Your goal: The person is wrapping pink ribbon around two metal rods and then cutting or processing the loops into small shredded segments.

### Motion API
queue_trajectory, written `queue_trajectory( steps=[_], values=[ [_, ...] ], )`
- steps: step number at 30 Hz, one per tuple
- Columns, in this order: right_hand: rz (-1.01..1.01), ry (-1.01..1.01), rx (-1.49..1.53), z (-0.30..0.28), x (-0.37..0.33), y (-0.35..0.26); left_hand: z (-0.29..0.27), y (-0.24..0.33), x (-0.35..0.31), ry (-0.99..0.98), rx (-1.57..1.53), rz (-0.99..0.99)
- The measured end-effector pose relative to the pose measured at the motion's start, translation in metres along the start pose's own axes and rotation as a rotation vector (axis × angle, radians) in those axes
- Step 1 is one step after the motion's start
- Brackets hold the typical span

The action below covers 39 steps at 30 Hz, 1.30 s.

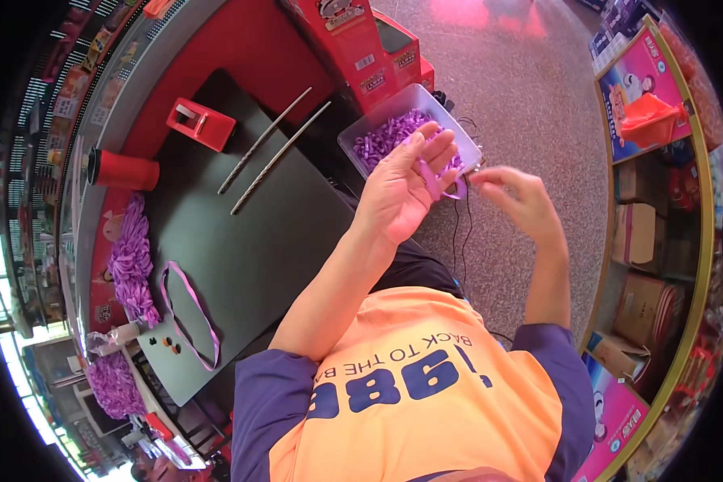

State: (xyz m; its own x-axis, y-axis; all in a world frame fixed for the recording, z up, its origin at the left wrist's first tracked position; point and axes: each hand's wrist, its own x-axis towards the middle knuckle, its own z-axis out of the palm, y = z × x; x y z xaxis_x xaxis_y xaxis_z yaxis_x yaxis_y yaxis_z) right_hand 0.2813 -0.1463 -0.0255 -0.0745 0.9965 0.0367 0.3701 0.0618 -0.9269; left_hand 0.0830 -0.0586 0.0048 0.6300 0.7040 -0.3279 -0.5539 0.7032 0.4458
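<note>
My left hand [395,191] is raised palm up over a translucent white bin [353,161], its fingers partly curled. A short purple ribbon [431,181] lies across those fingers, and a loop of it hangs off toward the right. Just right of it is my right hand [526,205], slightly blurred, thumb and fingertips drawn together near a small shiny spot at the bin's corner. Whatever is between these fingertips is too small to make out. Inside the bin, partly hidden by my left hand, are many purple ribbon pieces [386,140].
On the dark table [257,241] at left are two twisted metal rods [265,140], a red tape dispenser [201,124], a red cylinder [127,170], a purple ribbon bundle [131,265] and a loose strap loop [193,297]. Red boxes [361,56] stand behind the bin; shelves [643,233] line the right.
</note>
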Motion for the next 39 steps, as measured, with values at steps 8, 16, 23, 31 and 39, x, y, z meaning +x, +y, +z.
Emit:
queue_trajectory(
  steps=[8,16,23,31,39],
  values=[
    [-0.065,0.287,0.262,0.070,0.050,-0.016,-0.005,-0.005,-0.003,0.116,0.119,0.031],
    [0.033,0.189,0.613,0.075,0.080,0.008,-0.010,0.062,-0.045,0.138,0.626,-0.146],
    [0.002,0.261,0.275,0.074,0.182,-0.004,-0.006,0.137,-0.071,0.215,0.939,0.441],
    [-0.161,-0.219,0.517,0.121,0.256,-0.013,-0.055,0.177,-0.047,0.445,0.985,0.702],
    [-0.092,-0.259,0.627,0.159,0.246,-0.010,-0.072,0.182,-0.026,0.576,1.511,0.791]
  ],
)
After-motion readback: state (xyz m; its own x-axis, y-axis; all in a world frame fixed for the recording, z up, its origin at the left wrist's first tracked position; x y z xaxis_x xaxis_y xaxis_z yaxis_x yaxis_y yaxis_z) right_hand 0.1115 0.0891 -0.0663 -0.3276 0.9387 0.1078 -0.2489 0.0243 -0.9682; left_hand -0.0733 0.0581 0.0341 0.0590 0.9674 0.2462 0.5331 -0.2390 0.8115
